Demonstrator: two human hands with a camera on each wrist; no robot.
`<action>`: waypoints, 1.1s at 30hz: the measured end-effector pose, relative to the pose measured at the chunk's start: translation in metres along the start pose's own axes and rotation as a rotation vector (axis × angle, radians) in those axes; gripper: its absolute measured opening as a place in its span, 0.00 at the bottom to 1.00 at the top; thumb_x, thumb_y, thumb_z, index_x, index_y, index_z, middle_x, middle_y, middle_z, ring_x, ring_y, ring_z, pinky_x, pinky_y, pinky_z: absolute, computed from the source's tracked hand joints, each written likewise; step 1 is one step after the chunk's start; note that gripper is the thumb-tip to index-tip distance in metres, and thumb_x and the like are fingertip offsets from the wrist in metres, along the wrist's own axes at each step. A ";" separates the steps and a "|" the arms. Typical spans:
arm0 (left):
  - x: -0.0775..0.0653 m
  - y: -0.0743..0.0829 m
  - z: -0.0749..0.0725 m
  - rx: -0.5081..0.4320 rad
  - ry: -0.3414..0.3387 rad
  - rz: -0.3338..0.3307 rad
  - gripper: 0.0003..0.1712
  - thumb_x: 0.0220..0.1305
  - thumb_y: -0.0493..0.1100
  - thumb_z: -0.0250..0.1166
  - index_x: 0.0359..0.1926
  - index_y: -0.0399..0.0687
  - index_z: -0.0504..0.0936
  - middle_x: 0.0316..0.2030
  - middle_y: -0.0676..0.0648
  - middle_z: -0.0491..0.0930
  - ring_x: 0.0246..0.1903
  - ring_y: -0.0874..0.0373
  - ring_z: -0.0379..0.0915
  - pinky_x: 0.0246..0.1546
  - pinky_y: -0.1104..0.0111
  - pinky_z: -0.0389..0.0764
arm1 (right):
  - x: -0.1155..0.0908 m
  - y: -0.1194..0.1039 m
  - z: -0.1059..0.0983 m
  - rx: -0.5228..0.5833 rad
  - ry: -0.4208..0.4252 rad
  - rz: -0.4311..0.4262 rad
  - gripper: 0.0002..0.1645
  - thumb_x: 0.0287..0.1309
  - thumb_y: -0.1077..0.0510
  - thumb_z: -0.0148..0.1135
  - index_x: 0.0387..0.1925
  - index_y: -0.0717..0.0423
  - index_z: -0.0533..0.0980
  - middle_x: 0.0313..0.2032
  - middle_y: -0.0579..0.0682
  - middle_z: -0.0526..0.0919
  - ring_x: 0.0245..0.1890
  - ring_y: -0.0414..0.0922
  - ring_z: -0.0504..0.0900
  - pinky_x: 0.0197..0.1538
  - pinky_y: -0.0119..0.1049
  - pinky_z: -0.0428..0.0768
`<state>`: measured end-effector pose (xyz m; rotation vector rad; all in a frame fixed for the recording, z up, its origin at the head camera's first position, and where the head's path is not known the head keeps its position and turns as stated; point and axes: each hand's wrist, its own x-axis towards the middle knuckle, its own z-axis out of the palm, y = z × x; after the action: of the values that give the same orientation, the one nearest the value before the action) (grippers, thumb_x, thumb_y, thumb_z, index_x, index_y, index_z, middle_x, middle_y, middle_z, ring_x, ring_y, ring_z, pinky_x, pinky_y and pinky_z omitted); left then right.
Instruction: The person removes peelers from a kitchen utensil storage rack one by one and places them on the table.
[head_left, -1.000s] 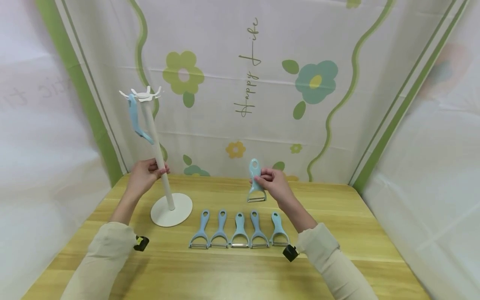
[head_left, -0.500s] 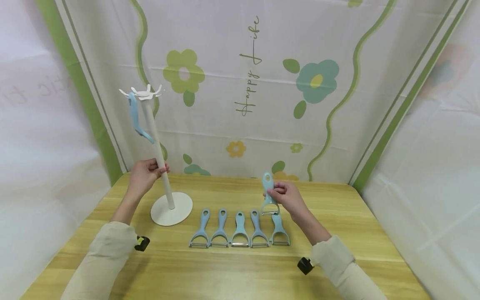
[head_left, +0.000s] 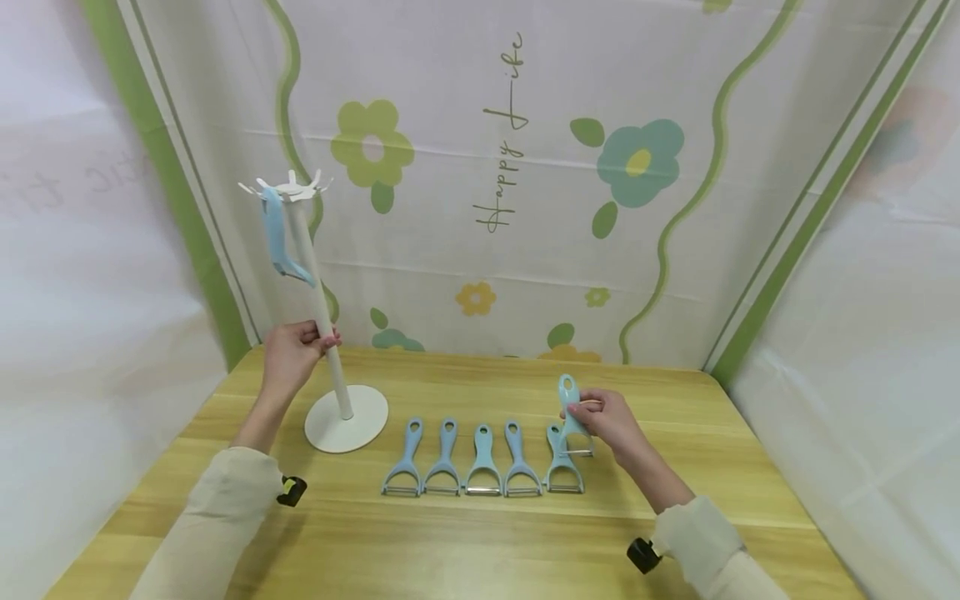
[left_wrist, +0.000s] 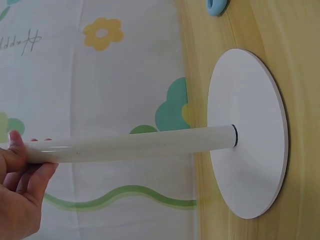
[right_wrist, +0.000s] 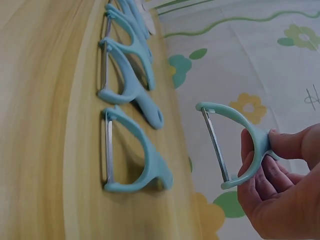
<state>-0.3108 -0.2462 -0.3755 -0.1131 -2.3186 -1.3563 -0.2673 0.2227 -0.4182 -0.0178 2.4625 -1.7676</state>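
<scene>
A white stand [head_left: 308, 250] with a round base [left_wrist: 250, 165] and a ring of hooks on top stands upright at the left. My left hand [head_left: 292, 354] grips its pole below the middle. One light blue peeler [head_left: 275, 233] hangs from a hook. My right hand [head_left: 611, 421] pinches another light blue peeler [right_wrist: 254, 150] by its handle, blade end down, above the table. In the head view this peeler partly overlaps the rightmost peeler [head_left: 564, 471] of the row; the right wrist view shows the two apart.
Several blue peelers [head_left: 483, 467] lie side by side on the wooden table [head_left: 420, 550], handles pointing away. A white curtain [head_left: 420, 50] with flowers closes off the back, and white sheets hang at both sides.
My right hand has carried its peeler rightward and lower, from behind the row to beside the rightmost peeler. My left hand keeps its grip on the pole.
</scene>
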 end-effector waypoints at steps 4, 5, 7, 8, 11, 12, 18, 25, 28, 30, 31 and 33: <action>-0.001 -0.001 0.002 0.019 0.035 0.009 0.13 0.57 0.33 0.65 0.43 0.30 0.82 0.35 0.33 0.83 0.26 0.75 0.79 0.29 0.79 0.79 | -0.002 0.008 -0.006 -0.014 0.003 0.022 0.20 0.62 0.60 0.56 0.50 0.72 0.70 0.41 0.65 0.83 0.36 0.44 0.85 0.42 0.41 0.82; -0.001 -0.001 0.003 0.017 0.042 0.010 0.13 0.57 0.34 0.65 0.43 0.31 0.82 0.35 0.33 0.83 0.25 0.76 0.78 0.28 0.79 0.79 | -0.002 0.010 -0.007 -0.016 0.003 0.031 0.20 0.62 0.60 0.56 0.50 0.72 0.70 0.41 0.65 0.83 0.36 0.44 0.85 0.42 0.41 0.82; -0.002 0.000 0.004 0.012 0.056 0.016 0.13 0.57 0.34 0.66 0.43 0.30 0.82 0.34 0.33 0.83 0.24 0.79 0.76 0.27 0.80 0.79 | -0.004 0.015 -0.009 -0.018 0.007 0.051 0.20 0.62 0.61 0.56 0.51 0.73 0.69 0.41 0.65 0.83 0.36 0.45 0.85 0.42 0.41 0.82; -0.002 -0.001 0.004 0.012 0.062 0.018 0.13 0.56 0.34 0.66 0.43 0.30 0.82 0.34 0.33 0.83 0.24 0.80 0.75 0.27 0.80 0.79 | -0.005 0.017 -0.010 -0.020 0.013 0.063 0.21 0.62 0.61 0.56 0.51 0.73 0.69 0.41 0.65 0.83 0.37 0.45 0.85 0.41 0.40 0.82; -0.003 0.000 0.005 0.011 0.077 0.022 0.14 0.55 0.34 0.67 0.42 0.30 0.82 0.33 0.33 0.84 0.22 0.83 0.74 0.25 0.82 0.77 | -0.007 0.024 -0.013 -0.031 0.029 0.097 0.21 0.62 0.61 0.56 0.51 0.73 0.70 0.41 0.65 0.83 0.37 0.45 0.84 0.41 0.40 0.82; -0.003 0.000 0.005 0.011 0.080 0.022 0.14 0.55 0.34 0.67 0.43 0.30 0.82 0.34 0.33 0.83 0.22 0.83 0.73 0.25 0.82 0.77 | -0.008 0.027 -0.013 -0.036 0.034 0.104 0.21 0.62 0.61 0.56 0.51 0.73 0.70 0.41 0.65 0.83 0.37 0.44 0.84 0.41 0.39 0.82; -0.005 0.000 0.007 0.023 0.101 0.015 0.16 0.54 0.35 0.68 0.43 0.30 0.82 0.34 0.33 0.83 0.22 0.85 0.72 0.25 0.83 0.77 | -0.009 0.042 -0.018 -0.014 0.039 0.139 0.21 0.61 0.62 0.57 0.50 0.74 0.70 0.40 0.64 0.84 0.34 0.42 0.83 0.36 0.33 0.81; -0.007 -0.001 0.009 0.062 0.121 0.019 0.18 0.53 0.41 0.70 0.43 0.33 0.83 0.33 0.36 0.84 0.22 0.86 0.71 0.25 0.86 0.74 | -0.010 0.053 -0.025 -0.040 0.041 0.188 0.21 0.61 0.60 0.57 0.51 0.72 0.70 0.40 0.62 0.84 0.33 0.42 0.82 0.36 0.34 0.80; -0.006 -0.001 0.009 0.069 0.118 0.020 0.19 0.53 0.41 0.70 0.44 0.33 0.83 0.33 0.36 0.84 0.22 0.86 0.70 0.25 0.86 0.74 | -0.009 0.056 -0.026 -0.046 0.045 0.206 0.21 0.60 0.60 0.57 0.50 0.71 0.71 0.40 0.61 0.84 0.32 0.41 0.82 0.36 0.34 0.80; -0.004 0.000 0.009 0.071 0.116 0.020 0.19 0.53 0.41 0.70 0.44 0.33 0.82 0.34 0.35 0.84 0.22 0.86 0.70 0.25 0.86 0.74 | -0.008 0.058 -0.027 -0.051 0.045 0.211 0.20 0.60 0.60 0.58 0.49 0.71 0.71 0.39 0.60 0.85 0.31 0.41 0.81 0.34 0.33 0.79; -0.004 0.000 0.009 0.080 0.116 0.019 0.20 0.53 0.42 0.70 0.44 0.34 0.83 0.34 0.36 0.84 0.22 0.86 0.70 0.25 0.86 0.74 | -0.007 0.059 -0.027 -0.059 0.046 0.215 0.20 0.60 0.60 0.58 0.49 0.70 0.72 0.39 0.59 0.85 0.30 0.41 0.80 0.34 0.33 0.78; -0.003 0.000 0.008 0.091 0.112 0.021 0.20 0.53 0.42 0.70 0.44 0.34 0.82 0.34 0.36 0.84 0.22 0.86 0.69 0.24 0.86 0.74 | -0.006 0.062 -0.028 -0.077 0.046 0.223 0.20 0.59 0.60 0.58 0.49 0.70 0.71 0.36 0.57 0.84 0.29 0.41 0.78 0.32 0.33 0.77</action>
<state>-0.3113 -0.2383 -0.3796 -0.0321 -2.2748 -1.2136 -0.2610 0.2692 -0.4671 0.2825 2.4514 -1.5984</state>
